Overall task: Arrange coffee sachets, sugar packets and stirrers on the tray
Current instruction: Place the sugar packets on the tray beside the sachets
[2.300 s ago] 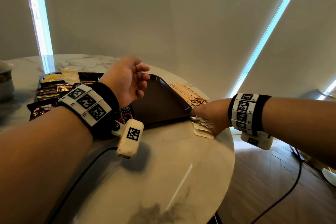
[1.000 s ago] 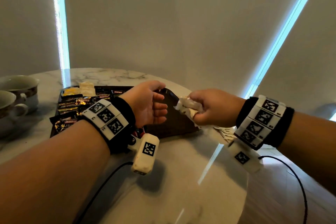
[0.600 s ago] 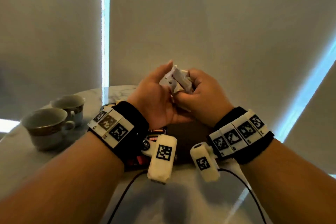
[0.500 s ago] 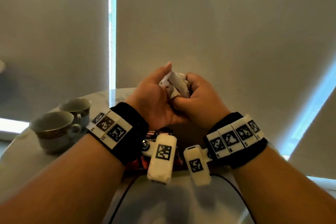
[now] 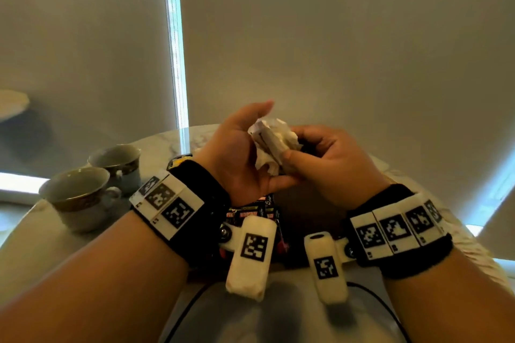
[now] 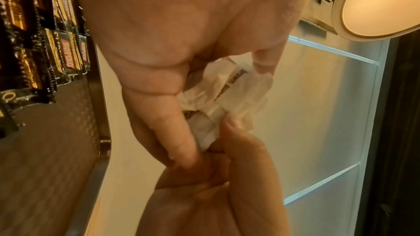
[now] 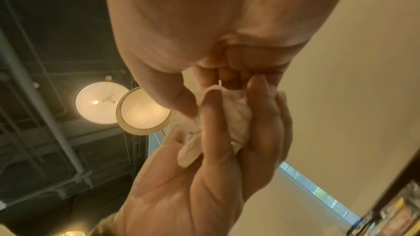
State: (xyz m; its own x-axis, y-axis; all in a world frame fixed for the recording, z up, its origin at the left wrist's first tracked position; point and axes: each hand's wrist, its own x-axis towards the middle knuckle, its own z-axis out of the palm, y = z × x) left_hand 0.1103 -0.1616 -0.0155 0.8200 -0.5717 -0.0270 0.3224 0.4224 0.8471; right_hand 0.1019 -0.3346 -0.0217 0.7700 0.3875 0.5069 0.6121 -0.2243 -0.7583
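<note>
White paper sugar packets (image 5: 271, 145), a small crumpled bunch, are held above the tray (image 6: 95, 106) between both hands: the left hand (image 5: 239, 153) cups them with curled fingers while the right hand (image 5: 328, 164) pinches their lower end. They look light, soft and easily torn, so I'd grip them flat across the middle.

The room is dim and warm-toned. Cold daylight leaks through a bright slit between the blinds (image 5: 175, 44) beyond the hands. Round ceiling lamps (image 7: 143, 111) glow and glare in both wrist views. Those close views are soft and bent at the edges; the hands there are blurred.
</note>
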